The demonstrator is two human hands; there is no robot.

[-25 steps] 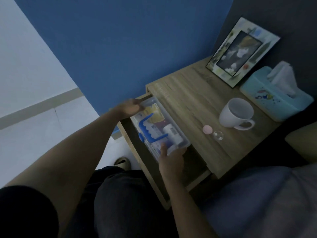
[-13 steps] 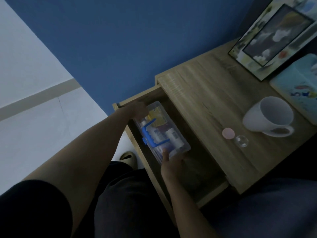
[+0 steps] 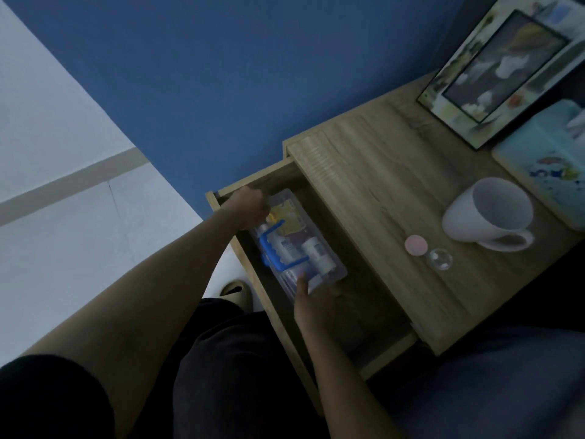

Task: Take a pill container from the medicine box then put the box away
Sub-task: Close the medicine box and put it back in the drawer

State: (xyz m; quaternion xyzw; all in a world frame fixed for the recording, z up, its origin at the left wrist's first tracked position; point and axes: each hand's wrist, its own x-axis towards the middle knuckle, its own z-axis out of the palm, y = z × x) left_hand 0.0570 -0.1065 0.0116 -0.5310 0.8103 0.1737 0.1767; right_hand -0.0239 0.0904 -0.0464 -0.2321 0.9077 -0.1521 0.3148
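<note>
The medicine box (image 3: 329,264), clear plastic with a blue handle and several bottles and packets inside, lies low inside the open wooden drawer (image 3: 364,299) of the bedside table. My left hand (image 3: 250,209) grips the box's far end near the drawer's back corner. My right hand (image 3: 313,304) holds its near end, thumb on the lid. On the tabletop a small clear pill container (image 3: 439,258) stands beside its pink cap (image 3: 416,245).
A white mug (image 3: 489,213) stands on the bedside table (image 3: 373,172), behind the pill container. A picture frame (image 3: 503,68) and a light blue tissue box (image 3: 547,166) sit at the back right. A slipper (image 3: 235,291) lies on the floor left of the drawer.
Both hands have lowered the medicine box from the drawer's rim down into the drawer. The camera has leaned closer, so the table looks larger.
</note>
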